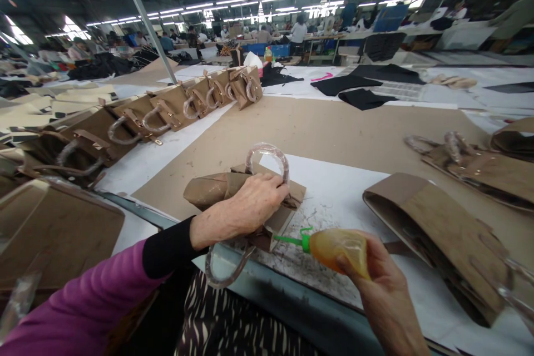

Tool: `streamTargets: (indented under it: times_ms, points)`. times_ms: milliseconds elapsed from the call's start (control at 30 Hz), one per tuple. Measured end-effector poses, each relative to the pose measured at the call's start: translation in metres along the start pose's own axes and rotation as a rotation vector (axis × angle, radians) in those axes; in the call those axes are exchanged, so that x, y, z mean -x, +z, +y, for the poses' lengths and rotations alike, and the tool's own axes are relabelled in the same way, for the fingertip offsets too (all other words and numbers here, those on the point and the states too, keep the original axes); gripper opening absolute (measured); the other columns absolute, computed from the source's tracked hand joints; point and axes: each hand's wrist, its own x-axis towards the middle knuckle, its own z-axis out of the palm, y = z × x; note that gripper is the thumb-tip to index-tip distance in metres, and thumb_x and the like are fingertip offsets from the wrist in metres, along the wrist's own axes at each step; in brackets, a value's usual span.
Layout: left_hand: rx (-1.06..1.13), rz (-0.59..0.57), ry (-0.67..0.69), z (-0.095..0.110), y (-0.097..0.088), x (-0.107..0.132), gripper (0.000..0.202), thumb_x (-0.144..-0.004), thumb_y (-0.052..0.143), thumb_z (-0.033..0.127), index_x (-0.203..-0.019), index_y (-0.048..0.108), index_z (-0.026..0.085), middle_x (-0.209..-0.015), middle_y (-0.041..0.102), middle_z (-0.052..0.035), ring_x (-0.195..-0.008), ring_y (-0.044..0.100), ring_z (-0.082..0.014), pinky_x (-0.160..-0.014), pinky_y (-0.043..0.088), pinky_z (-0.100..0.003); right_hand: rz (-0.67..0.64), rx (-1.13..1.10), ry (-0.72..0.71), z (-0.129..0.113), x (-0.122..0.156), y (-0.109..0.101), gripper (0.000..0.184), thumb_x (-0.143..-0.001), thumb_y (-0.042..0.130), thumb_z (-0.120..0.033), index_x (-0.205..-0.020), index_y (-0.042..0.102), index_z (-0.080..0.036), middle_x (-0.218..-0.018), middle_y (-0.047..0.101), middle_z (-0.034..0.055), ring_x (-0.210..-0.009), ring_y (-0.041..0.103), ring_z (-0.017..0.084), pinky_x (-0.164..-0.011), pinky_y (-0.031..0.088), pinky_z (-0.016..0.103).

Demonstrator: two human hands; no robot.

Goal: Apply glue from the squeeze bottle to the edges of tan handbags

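Observation:
My right hand (375, 267) is wrapped round a clear squeeze bottle (340, 250) of amber liquid, held on its side. Its thin green nozzle (287, 239) points left, with the tip at the edge of a brown handbag (221, 186). Across the top of that bag lies my left hand (262, 197), fingers curled down onto it beside an upright, plastic-wrapped handle (269, 150). A second wrapped handle (229, 278) hangs over the table's front edge. The left fingertips are partly hidden, and so is the bag's opening.
A brown bag body (434, 233) lies at the right, another handled bag (467, 161) behind it. Several finished-looking bags (167, 111) stand in a row at the left. Black cut pieces (367, 86) lie farther back. A metal pole (146, 16) rises behind the row.

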Motion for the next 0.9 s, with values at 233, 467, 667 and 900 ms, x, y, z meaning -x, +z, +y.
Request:
streamTargets:
  times_ms: [233, 467, 667, 900]
  points:
    - [-0.01, 0.002, -0.002, 0.0, -0.001, 0.0, 0.012, -0.083, 0.049, 0.009, -0.093, 0.053, 0.014, -0.096, 0.058, -0.0076, -0.088, 0.055, -0.0218, -0.072, 0.045, -0.035, -0.03, -0.119, 0.102, 0.005, 0.011, -0.006, 0.04, -0.07, 0.081, -0.04, -0.102, 0.063, -0.024, -0.093, 0.067, 0.0031, -0.082, 0.062, 0.02, -0.071, 0.051, 0.02]
    - [-0.01, 0.002, -0.006, 0.001, -0.001, -0.001, 0.012, -0.084, 0.049, 0.008, -0.092, 0.053, 0.015, -0.095, 0.059, -0.0075, -0.087, 0.055, -0.0215, -0.071, 0.045, -0.034, 0.171, -0.348, 0.226, 0.002, 0.011, 0.011, 0.047, -0.063, 0.085, -0.042, -0.1, 0.064, -0.022, -0.096, 0.067, 0.0048, -0.087, 0.06, 0.021, -0.074, 0.052, 0.024]
    - [-0.012, 0.002, -0.002, 0.001, 0.0, -0.001, 0.011, -0.084, 0.048, 0.009, -0.092, 0.053, 0.014, -0.095, 0.059, -0.0076, -0.087, 0.055, -0.0211, -0.073, 0.045, -0.034, 0.149, -0.346, 0.232, 0.002, 0.013, 0.012, 0.044, -0.065, 0.084, -0.042, -0.1, 0.063, -0.022, -0.096, 0.066, 0.0037, -0.089, 0.059, 0.021, -0.075, 0.052, 0.023]
    - [-0.007, -0.014, -0.004, 0.001, -0.002, -0.001, 0.012, -0.084, 0.047, 0.009, -0.093, 0.054, 0.014, -0.096, 0.059, -0.0081, -0.087, 0.054, -0.0214, -0.072, 0.045, -0.034, 0.17, -0.327, 0.286, -0.001, 0.021, 0.012, 0.048, -0.062, 0.084, -0.045, -0.099, 0.065, -0.02, -0.096, 0.067, 0.0073, -0.09, 0.06, 0.025, -0.073, 0.054, 0.028]
